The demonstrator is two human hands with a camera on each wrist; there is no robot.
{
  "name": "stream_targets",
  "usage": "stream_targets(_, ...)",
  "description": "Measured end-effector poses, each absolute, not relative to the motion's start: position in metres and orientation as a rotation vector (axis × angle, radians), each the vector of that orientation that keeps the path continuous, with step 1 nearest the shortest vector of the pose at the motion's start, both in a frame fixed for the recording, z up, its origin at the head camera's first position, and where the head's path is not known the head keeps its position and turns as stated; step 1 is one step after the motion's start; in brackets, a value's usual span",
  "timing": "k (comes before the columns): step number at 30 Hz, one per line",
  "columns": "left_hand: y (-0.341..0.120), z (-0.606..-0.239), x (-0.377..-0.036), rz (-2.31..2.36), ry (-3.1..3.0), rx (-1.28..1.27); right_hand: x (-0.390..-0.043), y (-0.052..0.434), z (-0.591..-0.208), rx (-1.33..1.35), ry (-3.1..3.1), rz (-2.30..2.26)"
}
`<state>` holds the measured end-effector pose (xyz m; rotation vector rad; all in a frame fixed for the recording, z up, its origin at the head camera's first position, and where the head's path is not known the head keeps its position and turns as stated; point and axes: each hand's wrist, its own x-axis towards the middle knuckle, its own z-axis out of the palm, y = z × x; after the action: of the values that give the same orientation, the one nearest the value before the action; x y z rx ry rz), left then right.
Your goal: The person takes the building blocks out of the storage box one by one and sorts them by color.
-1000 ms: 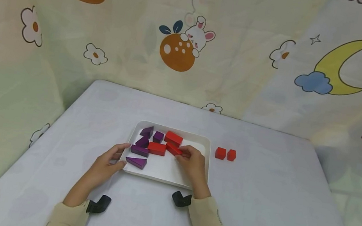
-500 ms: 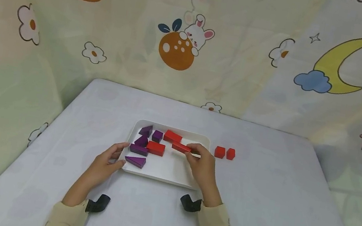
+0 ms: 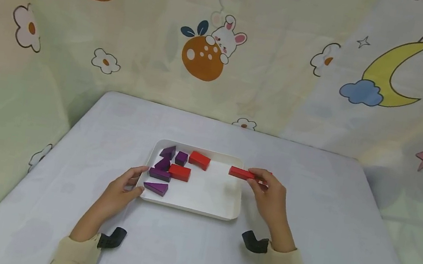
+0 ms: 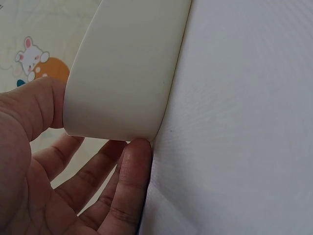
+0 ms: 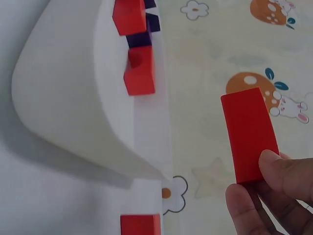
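My right hand (image 3: 269,195) pinches a long red rectangular block (image 3: 241,173) between thumb and fingers, above the right rim of a white tray (image 3: 201,197). In the right wrist view the held red block (image 5: 249,134) shows a broad face. My left hand (image 3: 119,191) holds the tray's left end, and the left wrist view shows its digits against the tray wall (image 4: 122,83). Inside the tray lie two red blocks, one at the back (image 3: 199,160) and one nearer (image 3: 179,172). Several purple blocks sit at the tray's left, including a wedge (image 3: 156,188).
A red block (image 5: 139,225) stands on the table beside the tray in the right wrist view; in the head view my right hand mostly covers that spot. White cloth covers the table (image 3: 176,246). A patterned curtain (image 3: 279,69) hangs behind it.
My right hand has lifted the red block from beside the other red ones and carried it right, over the tray's right rim. My left hand stays at the tray.
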<state>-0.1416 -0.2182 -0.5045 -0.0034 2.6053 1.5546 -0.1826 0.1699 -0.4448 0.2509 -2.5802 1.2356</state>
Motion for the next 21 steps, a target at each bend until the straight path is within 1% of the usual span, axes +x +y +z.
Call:
stream_targets(13,-0.218,-0.502,-0.140,1.549,2.586,-0.026,-0.202,0.244,-0.448,0.077,-2.653,1.107)
stream_targets(21,-0.217,-0.502,-0.141,1.548,2.595,-0.006,-0.216,0.281,-0.460,-0.040,-2.710,1.036)
